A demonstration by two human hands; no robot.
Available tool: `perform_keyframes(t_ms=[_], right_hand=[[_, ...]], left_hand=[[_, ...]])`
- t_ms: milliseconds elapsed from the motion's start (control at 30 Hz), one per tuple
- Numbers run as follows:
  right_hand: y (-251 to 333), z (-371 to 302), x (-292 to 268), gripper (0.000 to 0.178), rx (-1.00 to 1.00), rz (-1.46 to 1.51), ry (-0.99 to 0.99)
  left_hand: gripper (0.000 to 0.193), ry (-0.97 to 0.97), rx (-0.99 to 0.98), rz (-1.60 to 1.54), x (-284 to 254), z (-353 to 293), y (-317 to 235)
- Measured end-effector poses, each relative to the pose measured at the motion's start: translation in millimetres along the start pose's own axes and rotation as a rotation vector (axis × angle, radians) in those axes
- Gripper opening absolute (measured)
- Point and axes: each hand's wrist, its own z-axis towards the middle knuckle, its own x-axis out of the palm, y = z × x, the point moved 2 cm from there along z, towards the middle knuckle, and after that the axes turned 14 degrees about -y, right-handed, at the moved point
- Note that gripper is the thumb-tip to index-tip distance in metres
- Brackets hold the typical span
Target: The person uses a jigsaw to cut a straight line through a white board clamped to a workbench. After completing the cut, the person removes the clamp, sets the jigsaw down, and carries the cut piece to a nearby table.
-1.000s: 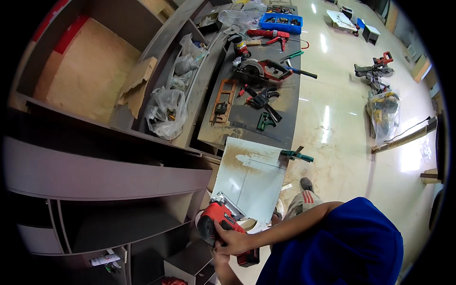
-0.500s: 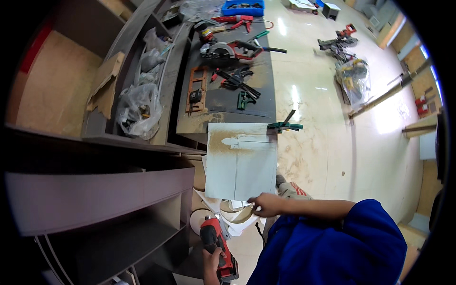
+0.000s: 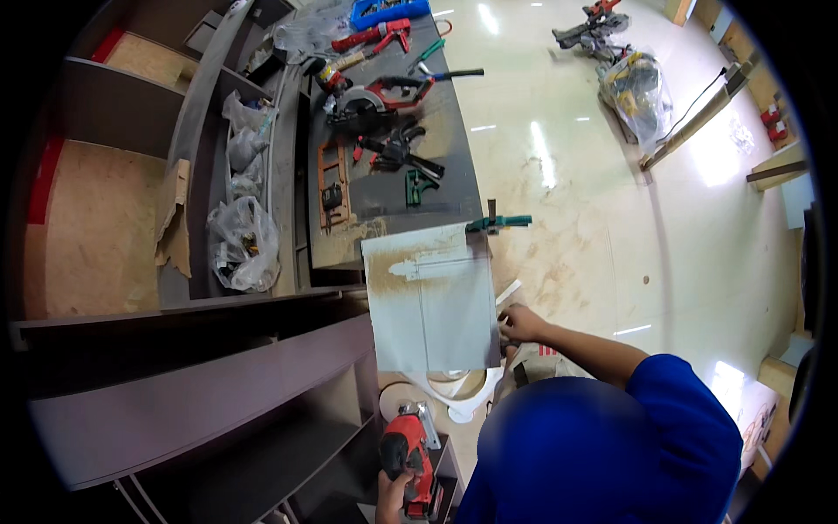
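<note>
At the bottom, my left hand [image 3: 392, 496] is closed round the grip of a red and black cordless jigsaw [image 3: 408, 445], whose metal base plate [image 3: 428, 425] faces up and away. The tool is below the near edge of a white board [image 3: 458, 327], apart from it. Pencil lines and brown sawdust mark the board, and a green clamp [image 3: 499, 223] sits at its far right corner. My right hand [image 3: 522, 323] is beside the board's right edge, fingers curled together; whatever they may hold is too small to tell. A white strip [image 3: 508, 293] shows just beyond that hand.
The dark workbench [image 3: 449, 196] carries a circular saw [image 3: 371, 106], black clamps [image 3: 404, 153], an orange frame [image 3: 332, 175] and a blue bin [image 3: 388, 12]. Grey cabinet carcasses [image 3: 218, 393] flank the left. White curved offcuts [image 3: 467, 406] lie below the board. A bagged tool [image 3: 635, 96] stands on the floor.
My right hand has moved from the board's near right corner up along its right side. The jigsaw is still in my left hand, slightly lower in view. The whole view has shifted and tilted.
</note>
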Motion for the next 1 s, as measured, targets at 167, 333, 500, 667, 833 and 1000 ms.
perform_keyframes(t_ms=[167, 333, 500, 667, 833, 1000], right_hand=[[-40, -9, 6, 0.036, 0.414, 0.37, 0.062], [-62, -53, -3, 0.028, 0.594, 0.359, 0.125], [-46, -97, -3, 0.03, 0.664, 0.321, 0.048], [-23, -116, 13, 0.035, 0.591, 0.219, 0.062], [-24, -117, 26, 0.038, 0.443, 0.216, 0.017], [-5, -106, 23, 0.047, 0.447, 0.166, -0.004]], left_hand=[[0.014, -0.042, 0.119, 0.148, 13, 7, 16], [0.014, -0.07, 0.217, 0.313, 41, 4, 4], [0.017, -0.101, 0.266, 0.348, 44, 23, 25], [0.018, -0.1, 0.493, 0.304, 52, 46, 34], [0.032, -0.098, 0.542, 0.336, 62, 57, 25], [0.032, -0.121, 0.568, 0.302, 67, 72, 24]])
